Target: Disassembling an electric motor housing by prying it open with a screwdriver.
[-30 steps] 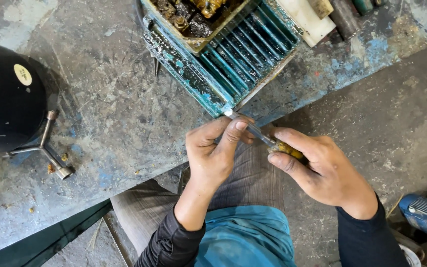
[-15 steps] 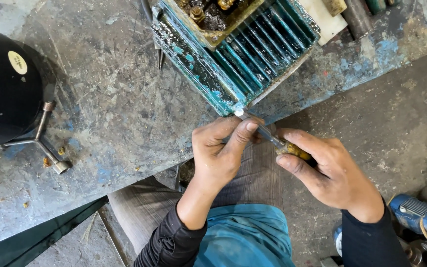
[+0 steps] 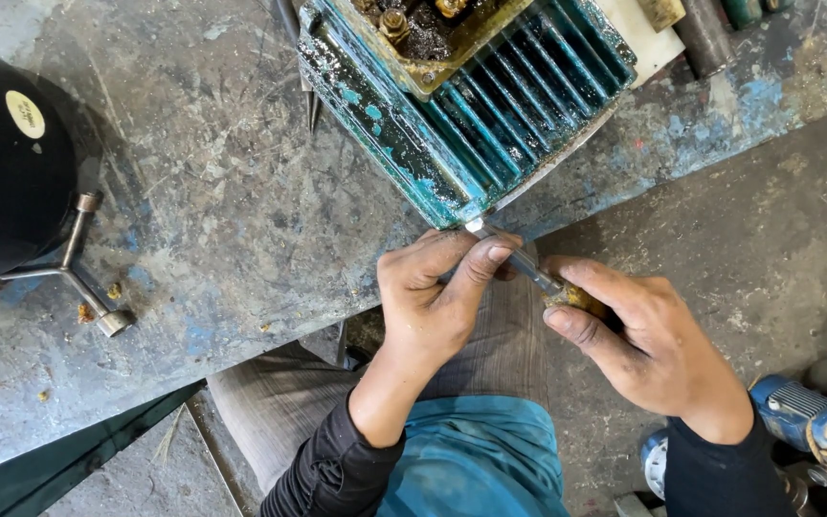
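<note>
At frame centre, a screwdriver [image 3: 528, 268] is being clamped at its yellow handle by the right hand [image 3: 643, 340] while its shaft is being pinched by the left hand [image 3: 433, 306], steadying the tip against the teal finned motor housing [image 3: 490, 124]

Left hand [image 3: 437, 297] comes up from bottom centre, forearm in a dark sleeve pushed to the wrist, back of hand toward the camera. Fingers curled, thumb and index finger [image 3: 476, 271] pinched together at the top right of the hand, pointing right and up. Right hand [image 3: 638, 335] enters from lower right, dark sleeve at the wrist, back of hand up. Its fingers curl inward to the left, thumb [image 3: 581, 330] below, index finger along the top, closed in a grip. Both hands sit just beside each other, fingertips nearly meeting. Wrists both bent slightly, knuckles grimy.
</note>
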